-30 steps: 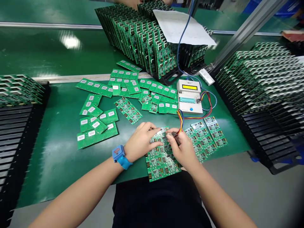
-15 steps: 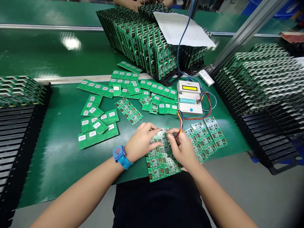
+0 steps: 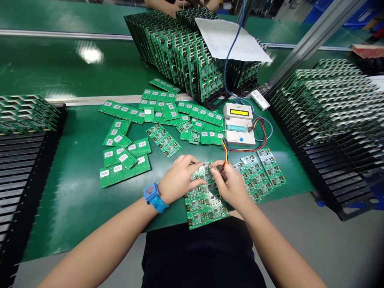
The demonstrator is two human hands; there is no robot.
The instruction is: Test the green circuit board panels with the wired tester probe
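Observation:
A green circuit board panel (image 3: 207, 204) with small two-digit displays lies at the table's front edge. My left hand (image 3: 180, 176), above a blue watch, rests on the panel's upper left part with thumb and index finger spread. My right hand (image 3: 229, 182) pinches a dark connector at the end of a multicoloured cable (image 3: 225, 150), down against the panel's upper right part. The connector's tip is hidden by my fingers. That cable leads towards a white programmer (image 3: 240, 137) with a lit yellow screen and a blue button.
Several green boards with white labels (image 3: 123, 168) lie scattered behind and left. More board panels (image 3: 271, 166) lie to the right. Racks full of upright boards (image 3: 192, 60) stand at the back and both sides. A metal post (image 3: 312, 38) rises at back right. Another person's arms show behind.
My right hand has shifted slightly left with the cable connector, and the coloured wires lean further left. The left hand stays in place on the circuit board panel.

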